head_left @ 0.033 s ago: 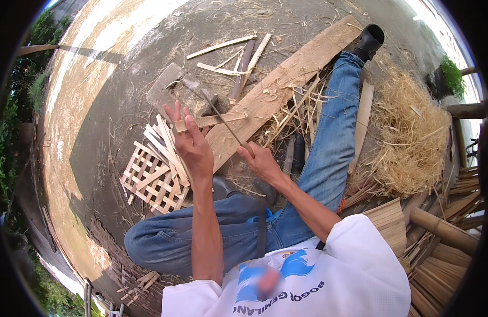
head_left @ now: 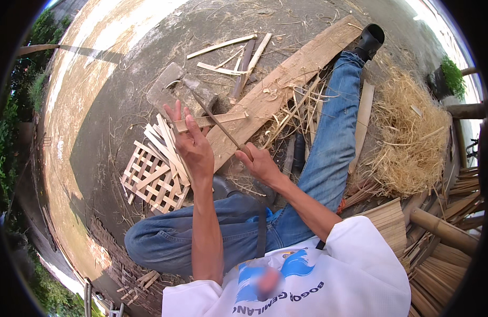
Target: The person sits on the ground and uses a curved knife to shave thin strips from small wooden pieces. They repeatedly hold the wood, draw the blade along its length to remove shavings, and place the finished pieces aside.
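My left hand (head_left: 195, 150) holds a flat bamboo strip (head_left: 233, 117), its thumb against the strip and some fingertips stretched out beyond it. The strip points right, its far end over a long wooden plank (head_left: 291, 71). My right hand (head_left: 263, 166) is closed round the handle of a long thin knife (head_left: 230, 134). The blade slants up and left across the strip, its tip over a stone block (head_left: 167, 87). Whether the edge touches the strip I cannot tell.
Left of my left hand lie loose strips (head_left: 164, 143) on a woven bamboo lattice (head_left: 149, 185). More strips (head_left: 222, 46) lie beyond the stone. Shavings (head_left: 410, 132) are heaped right of my outstretched leg (head_left: 328, 121). Bamboo poles (head_left: 444, 230) stand at the right.
The knife has shifted slightly up and left, with its tip farther over the stone. My right hand moved a little left with it; the left hand and strip look still.
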{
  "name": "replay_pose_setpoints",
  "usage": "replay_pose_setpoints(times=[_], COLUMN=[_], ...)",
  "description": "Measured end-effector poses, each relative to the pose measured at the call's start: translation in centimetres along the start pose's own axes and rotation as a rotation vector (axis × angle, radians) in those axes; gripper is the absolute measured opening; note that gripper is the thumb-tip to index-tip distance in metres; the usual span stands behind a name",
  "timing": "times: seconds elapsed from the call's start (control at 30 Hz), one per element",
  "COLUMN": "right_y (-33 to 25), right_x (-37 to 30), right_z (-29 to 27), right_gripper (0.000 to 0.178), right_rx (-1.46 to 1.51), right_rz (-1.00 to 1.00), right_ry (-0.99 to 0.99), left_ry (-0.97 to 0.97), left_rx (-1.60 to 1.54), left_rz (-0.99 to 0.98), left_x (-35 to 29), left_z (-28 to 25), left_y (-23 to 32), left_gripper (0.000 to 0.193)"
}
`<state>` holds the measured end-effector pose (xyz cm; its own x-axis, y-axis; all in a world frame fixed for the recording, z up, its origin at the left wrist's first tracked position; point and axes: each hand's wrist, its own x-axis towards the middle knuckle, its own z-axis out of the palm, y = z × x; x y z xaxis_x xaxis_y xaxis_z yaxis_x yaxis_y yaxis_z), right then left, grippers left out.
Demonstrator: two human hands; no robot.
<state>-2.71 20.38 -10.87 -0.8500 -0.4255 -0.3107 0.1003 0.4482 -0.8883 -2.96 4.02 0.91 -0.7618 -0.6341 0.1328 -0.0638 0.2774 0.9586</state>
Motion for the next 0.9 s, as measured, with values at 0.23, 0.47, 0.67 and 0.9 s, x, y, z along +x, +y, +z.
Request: replay_pose_setpoints(times=[0.23,0.47,0.67,0.9], right_y=[5.2,-0.4,7.7,5.9], right_x=[1.2,-0.9,1.6,0.6], right_z=[0.9,0.0,1.2,1.6], right_gripper=[0.062,0.052,0.052,0.057], right_rx=[0.093,0.264,0.004,-0.064], right_rz=[0.256,0.125,0.100,0.118], right_ry=[0.067,-0.020,0.191,0.123], left_ry=[0.001,-0.026,-0.010,-0.028], left_rx=[0.008,-0.003,-0.011,-0.079], left_rz=[0.016,0.020,-0.032,-0.037], left_x=[0.5,0.3,0.6,0.7], left_z=[0.0,0.5,0.2,-0.4], left_y=[-0.1,-0.2,-0.1,-0.9], left_gripper=[0.046,0.045,0.045,0.045])
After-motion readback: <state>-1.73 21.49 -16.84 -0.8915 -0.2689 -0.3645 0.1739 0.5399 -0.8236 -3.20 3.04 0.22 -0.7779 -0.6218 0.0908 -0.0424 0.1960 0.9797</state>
